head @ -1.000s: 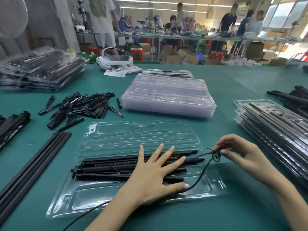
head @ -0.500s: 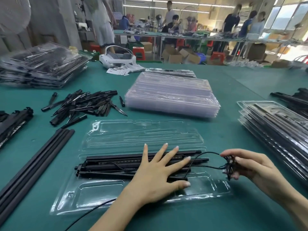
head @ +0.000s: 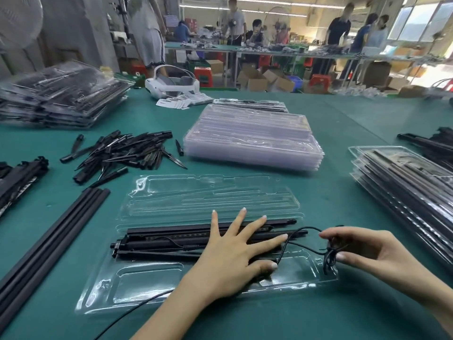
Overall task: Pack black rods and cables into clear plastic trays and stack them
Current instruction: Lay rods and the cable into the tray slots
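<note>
An open clear plastic tray [head: 147, 285] lies on the green table in front of me, its lid half [head: 210, 195] folded back. Several black rods [head: 166, 239] lie lengthwise in the tray's middle channel. My left hand [head: 235, 256] presses flat on the rods with fingers spread. A thin black cable [head: 301, 246] runs from the rods to the right. My right hand [head: 362, 253] pinches the cable's coiled, tied bundle [head: 329, 258] over the tray's right end.
A stack of empty clear trays [head: 252, 141] sits behind. Packed trays are stacked at the right [head: 404, 190] and far left [head: 61, 99]. Loose black spikes [head: 122, 153] and long black rods [head: 49, 239] lie at the left. A white headset [head: 171, 84] rests farther back.
My right hand has coiled the cable and carried the bundle down and right, over the tray's right end. The left hand stays pressed on the rods.
</note>
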